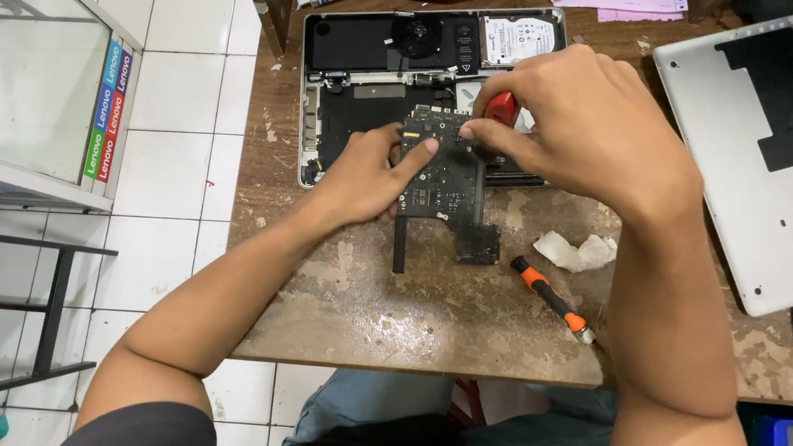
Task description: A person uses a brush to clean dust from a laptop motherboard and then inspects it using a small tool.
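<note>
black circuit board (451, 174), orange-black screwdriver (551, 297), silver cover (774, 189)

Bare tabletop (425, 317) near the front edge; orange screwdriver (551, 300) and crumpled tissue (574, 251) rightward

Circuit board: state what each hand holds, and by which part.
Left hand steadies the dark circuit board at its left edge. Right hand grips a red-handled tool by the handle.
</note>
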